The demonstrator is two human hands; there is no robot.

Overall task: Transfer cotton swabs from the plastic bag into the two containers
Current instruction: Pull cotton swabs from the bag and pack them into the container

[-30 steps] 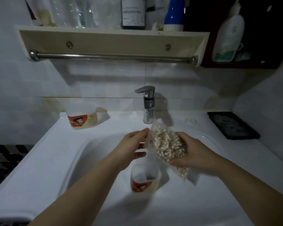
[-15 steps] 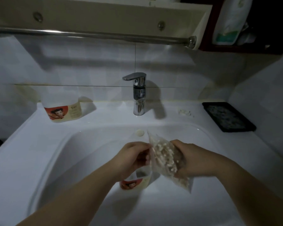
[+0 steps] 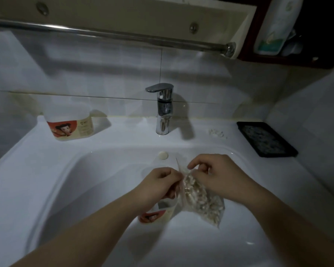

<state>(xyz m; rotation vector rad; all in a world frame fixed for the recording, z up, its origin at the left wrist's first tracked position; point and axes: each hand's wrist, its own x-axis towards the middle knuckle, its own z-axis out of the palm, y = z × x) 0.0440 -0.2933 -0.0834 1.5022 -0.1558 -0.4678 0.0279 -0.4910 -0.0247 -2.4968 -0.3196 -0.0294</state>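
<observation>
Pinching the mouth of the plastic bag [image 3: 201, 202] with the fingers of your left hand [image 3: 158, 187] and right hand [image 3: 219, 177], you are holding it by the container [image 3: 159, 215] in the sink [image 3: 104, 189]; light, limp, slippery, it is likely needing grips on both lips.

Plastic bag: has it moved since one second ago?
Yes. The plastic bag moved down, away from the faucet, and is now beside the container in the basin.

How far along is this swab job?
Barely begun. Done: nothing visibly; the plastic bag bulges with cotton swabs. In hand: left hand and right hand pinch its top above the basin container. Left: filling that and the ledge container.
</observation>
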